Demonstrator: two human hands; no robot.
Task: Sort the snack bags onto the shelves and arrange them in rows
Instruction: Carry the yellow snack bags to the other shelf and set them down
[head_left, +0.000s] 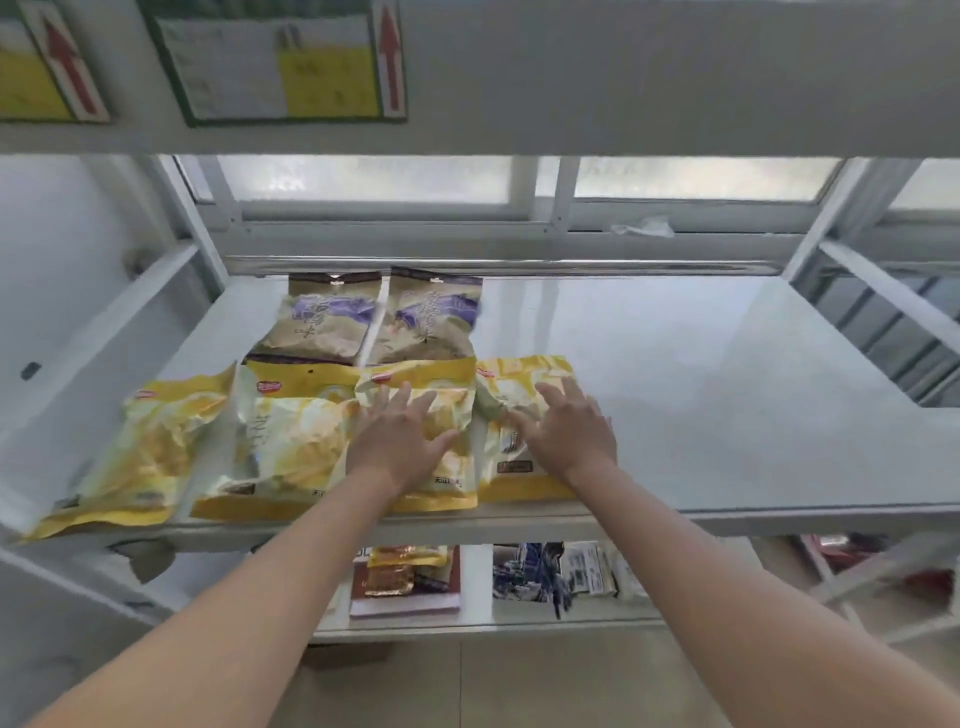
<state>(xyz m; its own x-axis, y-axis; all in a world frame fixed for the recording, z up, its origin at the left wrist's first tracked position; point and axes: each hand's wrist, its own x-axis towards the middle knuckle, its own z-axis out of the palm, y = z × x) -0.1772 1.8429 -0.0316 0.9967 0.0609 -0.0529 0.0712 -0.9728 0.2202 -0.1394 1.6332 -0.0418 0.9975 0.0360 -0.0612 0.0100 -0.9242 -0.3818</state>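
Left hand (402, 441) and right hand (566, 431), fingers spread apart, rest flat on the two rightmost of four yellow snack bags (291, 441) rowed along the near edge of the white shelf (701, 389). Two brown-and-purple bags (379, 317) lie side by side behind that row.

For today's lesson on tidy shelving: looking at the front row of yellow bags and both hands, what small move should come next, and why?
Probably press flat and square up the two right-hand yellow bags. The left hand lies open on the third yellow bag, the right hand on the fourth yellow bag, which looks crumpled. Two brown-and-purple bags already sit in a row behind them on the shelf.
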